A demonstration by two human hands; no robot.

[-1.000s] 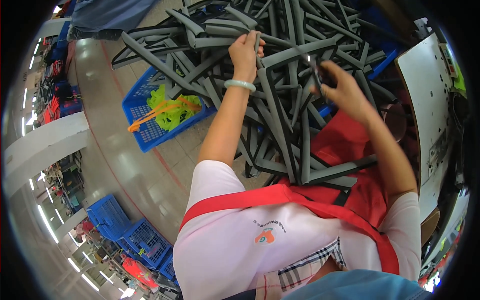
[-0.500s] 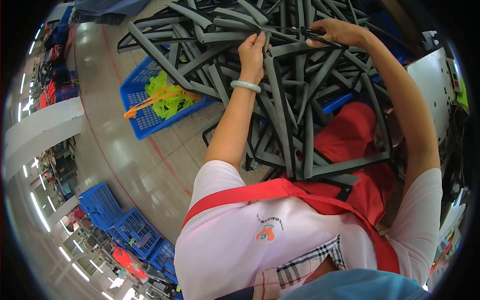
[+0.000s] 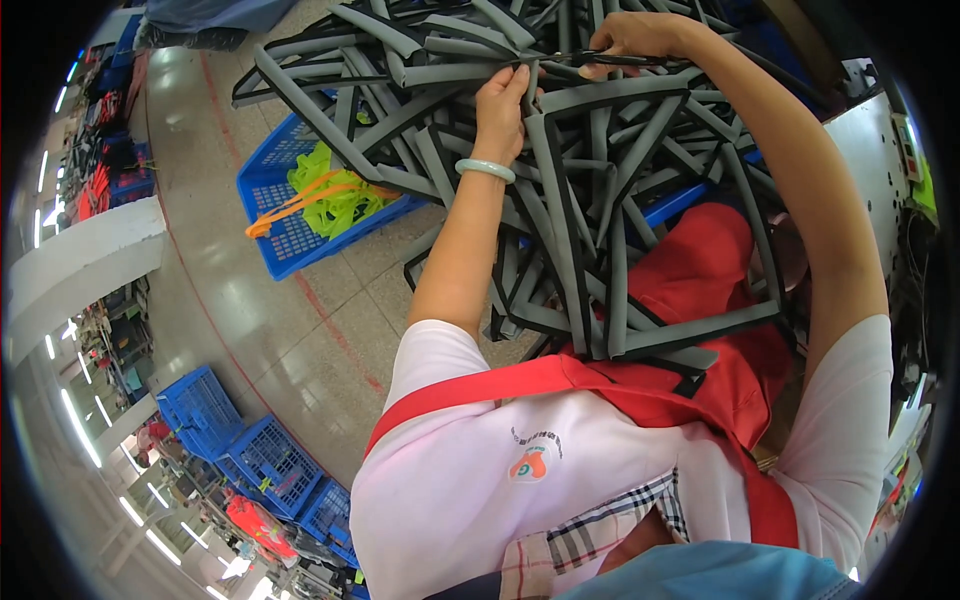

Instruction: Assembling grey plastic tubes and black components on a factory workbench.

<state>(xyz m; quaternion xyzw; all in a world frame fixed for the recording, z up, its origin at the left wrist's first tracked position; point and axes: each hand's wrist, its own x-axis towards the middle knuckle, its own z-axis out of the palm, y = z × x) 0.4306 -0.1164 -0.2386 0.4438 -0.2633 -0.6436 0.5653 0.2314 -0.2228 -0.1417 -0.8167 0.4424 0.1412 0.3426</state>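
Observation:
A large tangled pile of grey strips with black edging [image 3: 568,240] lies in front of me and over my lap, several of them bent at corners. My left hand [image 3: 502,108], with a pale bangle at the wrist, pinches one of these strips near the middle of the pile. Just right of it, my right hand [image 3: 640,40] is closed round the black handles of a pair of scissors [image 3: 590,58]. The blades point left, close to my left fingertips and the pinched strip. Whether the blades are apart or together is too small to tell.
A blue plastic basket [image 3: 262,180] with yellow-green mesh fabric [image 3: 338,205] and an orange strap [image 3: 290,205] stands on the tiled floor to the left. More blue crates [image 3: 272,465] stand at the lower left. A pale perforated panel [image 3: 870,175] rises on the right.
My right hand has moved left with the scissors, bringing the blades up to the strip beside my left fingers. My left hand stays nearly in place on the strip.

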